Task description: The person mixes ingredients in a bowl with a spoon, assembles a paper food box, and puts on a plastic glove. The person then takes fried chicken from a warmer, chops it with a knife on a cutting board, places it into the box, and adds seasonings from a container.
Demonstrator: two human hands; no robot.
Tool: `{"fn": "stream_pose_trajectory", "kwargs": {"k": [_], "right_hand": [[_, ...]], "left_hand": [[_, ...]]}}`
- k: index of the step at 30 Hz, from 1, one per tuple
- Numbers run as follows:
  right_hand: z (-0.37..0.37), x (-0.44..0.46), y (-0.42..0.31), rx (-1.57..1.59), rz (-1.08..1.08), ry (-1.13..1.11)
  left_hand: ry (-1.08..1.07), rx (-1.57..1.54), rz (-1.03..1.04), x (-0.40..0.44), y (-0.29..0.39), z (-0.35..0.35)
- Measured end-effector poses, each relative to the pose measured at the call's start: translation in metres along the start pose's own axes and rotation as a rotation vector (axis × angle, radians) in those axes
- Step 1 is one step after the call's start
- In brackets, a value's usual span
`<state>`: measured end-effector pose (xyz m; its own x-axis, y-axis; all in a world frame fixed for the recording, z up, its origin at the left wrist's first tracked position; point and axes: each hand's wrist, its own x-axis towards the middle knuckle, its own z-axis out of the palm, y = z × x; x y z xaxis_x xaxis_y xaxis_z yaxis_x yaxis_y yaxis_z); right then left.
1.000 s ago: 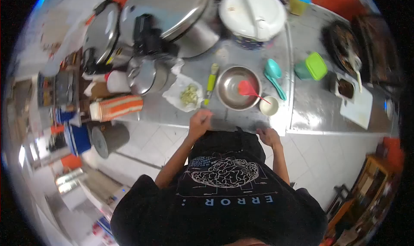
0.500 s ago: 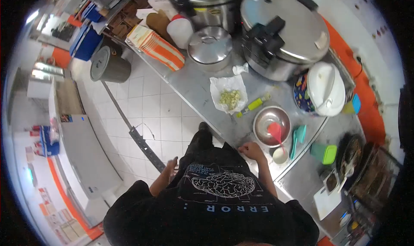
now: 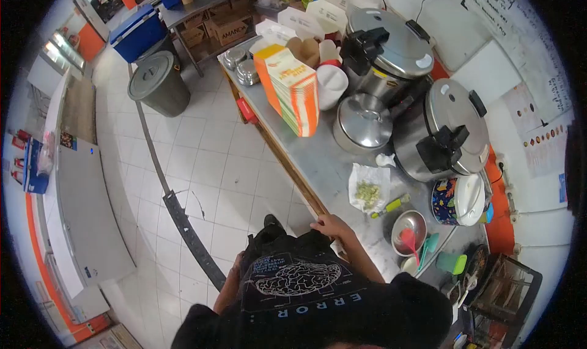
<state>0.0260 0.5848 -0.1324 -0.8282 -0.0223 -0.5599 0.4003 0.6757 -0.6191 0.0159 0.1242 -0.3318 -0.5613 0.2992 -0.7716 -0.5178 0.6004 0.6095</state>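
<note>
My right hand (image 3: 333, 227) rests at the front table edge (image 3: 299, 187), fingers curled against it. My left hand (image 3: 236, 267) hangs low beside my dark clothing, its fingers mostly hidden. On the metal table beyond my right hand, a sheet of white paper (image 3: 380, 179) holds chopped pale-green pieces (image 3: 367, 194). Beside it lies a lime-green handled tool (image 3: 391, 206), its kind unclear. Closer to my right arm stands a metal bowl (image 3: 400, 220) with a red scoop (image 3: 408, 236) in it. A teal spoon (image 3: 430, 244) and a small pale cup (image 3: 409, 264) are next to the bowl.
Two large lidded cookers (image 3: 455, 123) line the wall, with a lidded pot (image 3: 365, 123) before them. Orange-striped cartons (image 3: 292, 89) stand farther along. A grey bin (image 3: 160, 83) is on the tiled floor, near a dark floor strip (image 3: 189, 233). A white chest freezer (image 3: 92, 208) is at left.
The view has swung up and along the table, showing more of its far end. My right hand has shifted onto the table edge. My left hand has drawn in against my clothing.
</note>
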Motion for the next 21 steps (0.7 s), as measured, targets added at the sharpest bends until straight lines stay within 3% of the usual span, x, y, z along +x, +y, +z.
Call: {"fn": "stream_pose_trajectory", "kwargs": {"k": [6,9,13,21], "right_hand": [[-0.06,0.062,-0.085,-0.159,-0.084,-0.03],[-0.09,0.084,-0.118,-0.202,-0.118,0.02],[-0.103,0.116,-0.141,-0.164,-0.12,-0.071],[-0.113,0.215,-0.185,-0.168,-0.184,-0.189]], "left_hand": [[-0.131,0.093,0.137,0.026,0.017,-0.057],[-0.174,0.142,0.194,0.056,0.058,-0.08],[-0.217,0.206,0.252,0.068,0.09,-0.11],[-0.236,0.357,0.318,0.147,0.23,-0.188]]}}
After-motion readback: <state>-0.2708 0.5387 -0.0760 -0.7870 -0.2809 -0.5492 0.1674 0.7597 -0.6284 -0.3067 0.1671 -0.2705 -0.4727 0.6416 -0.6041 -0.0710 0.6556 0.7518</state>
